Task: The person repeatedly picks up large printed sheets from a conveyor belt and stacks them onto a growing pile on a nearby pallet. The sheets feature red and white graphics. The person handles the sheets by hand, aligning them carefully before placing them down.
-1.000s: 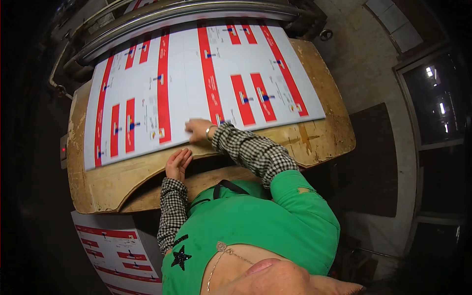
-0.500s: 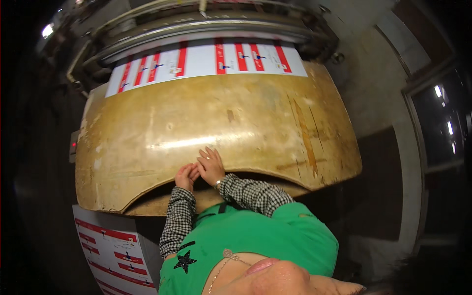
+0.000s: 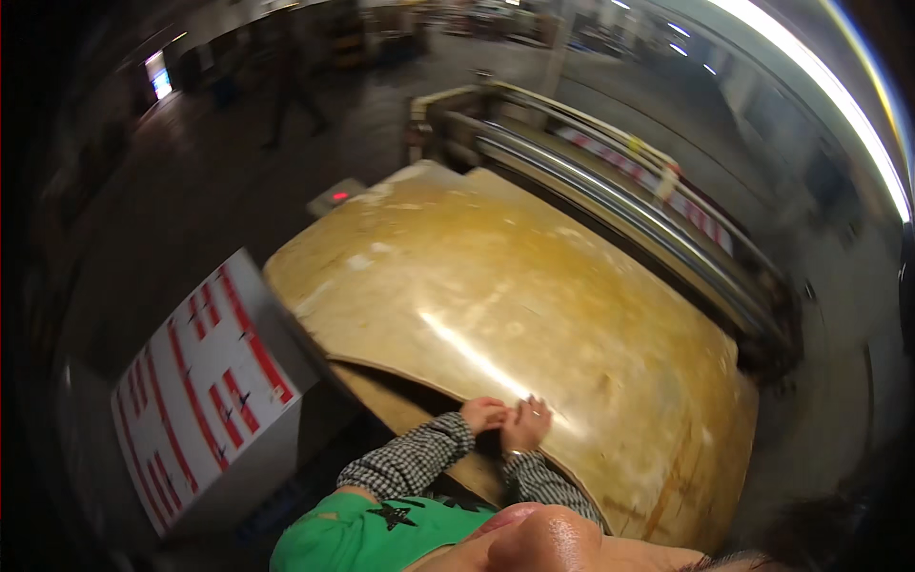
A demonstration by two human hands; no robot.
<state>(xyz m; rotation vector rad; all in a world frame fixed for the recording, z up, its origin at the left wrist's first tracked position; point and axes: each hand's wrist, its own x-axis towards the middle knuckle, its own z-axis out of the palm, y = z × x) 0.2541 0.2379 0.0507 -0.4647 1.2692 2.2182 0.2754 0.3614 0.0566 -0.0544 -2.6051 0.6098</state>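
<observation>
The yellow table (image 3: 515, 272) is right of the paper pile (image 3: 203, 386); the right hand (image 3: 526, 425) is spread at the table's edge, the left hand (image 3: 483, 414) is just beside it, but I cannot tell its grip

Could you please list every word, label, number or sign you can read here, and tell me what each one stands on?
None can be read.
Stack of printed sheets: small marks, too small and blurred.
Red-and-white sheet behind the rollers: red bands only, blurred.
Red light on the small box: too blurred to tell any characters.
Worn tabletop: no lettering visible.
</observation>
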